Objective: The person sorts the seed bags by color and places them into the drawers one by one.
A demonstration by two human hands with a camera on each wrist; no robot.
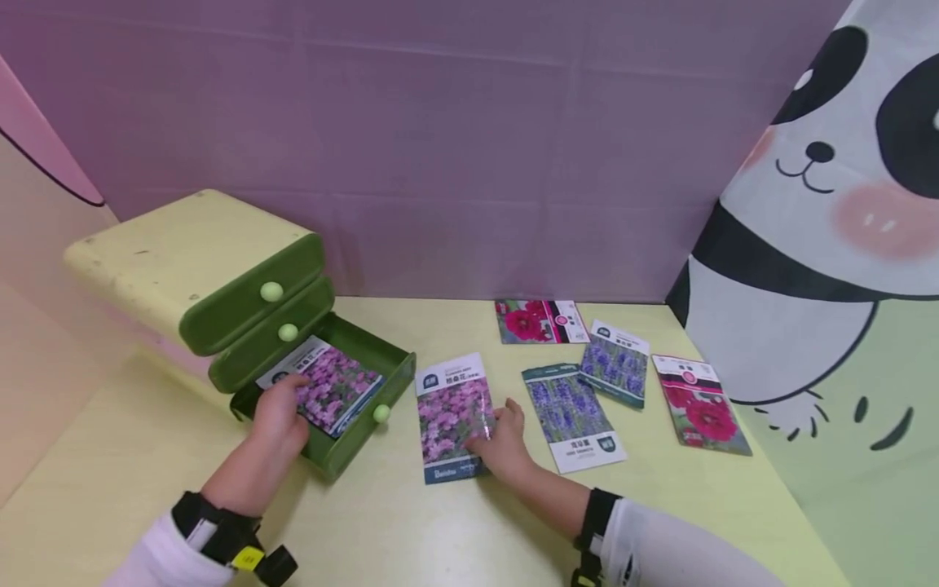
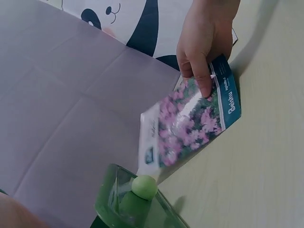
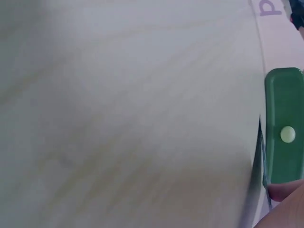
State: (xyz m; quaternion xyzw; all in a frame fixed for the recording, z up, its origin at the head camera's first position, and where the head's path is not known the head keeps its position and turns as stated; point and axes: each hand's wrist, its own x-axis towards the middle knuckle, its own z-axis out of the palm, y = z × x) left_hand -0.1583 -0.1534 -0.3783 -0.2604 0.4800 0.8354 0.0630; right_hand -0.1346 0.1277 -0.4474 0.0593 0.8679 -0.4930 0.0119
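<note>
My right hand (image 1: 506,444) pinches the lower right edge of a seed packet with pink flowers (image 1: 449,416). In the left wrist view that packet (image 2: 183,126) is tilted, with a finger over its printed face. Over at the open bottom drawer (image 1: 367,448) of a small green-fronted chest, my left hand (image 1: 279,420) touches the near-left side of some pink-flower seed packets (image 1: 337,387) lying inside. One of its digits lies on the top packet; the others are hidden, so I cannot tell whether they grip it. The right wrist view shows a packet edge-on beside the fingers.
The cream chest (image 1: 183,253) has two upper drawers with round knobs. To the right lie a purple-flower packet (image 1: 572,412), partly under another purple packet (image 1: 616,363), and two red-flower packets, one behind (image 1: 539,321) and one far right (image 1: 704,408). A purple curtain (image 1: 455,163) hangs behind the table.
</note>
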